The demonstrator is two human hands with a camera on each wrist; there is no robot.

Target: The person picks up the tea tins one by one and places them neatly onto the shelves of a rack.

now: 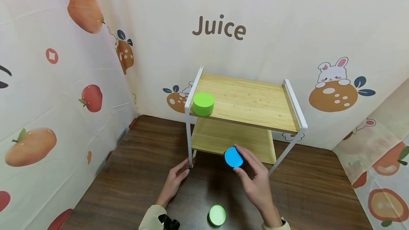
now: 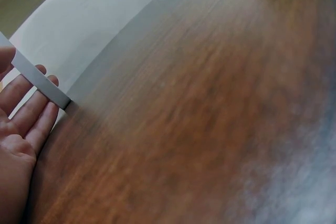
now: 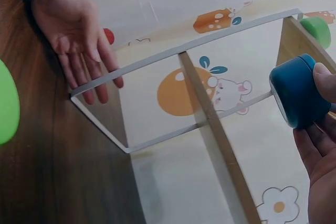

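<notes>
Thumb and fingers of my right hand [image 1: 258,184] pinch a blue cylinder-shaped block [image 1: 233,157], held in the air in front of a two-tier shelf [image 1: 249,100]. The right wrist view shows this blue block [image 3: 299,90] from the side. My left hand [image 1: 175,181] is low at the front left leg of the shelf. In the left wrist view its fairly straight fingers [image 2: 31,111] lie behind the grey leg [image 2: 42,83]. A green cylinder-shaped block [image 1: 203,104] sits on the top board's front left corner. Another green round block [image 1: 217,215] stands on the table between my forearms.
The shelf has pale wood boards and white side frames, and stands on a dark wooden table [image 1: 127,187]. Behind it hangs a white backdrop [image 1: 153,45] printed with fruit, rabbits and the word Juice. More printed cloth borders the table at left and right.
</notes>
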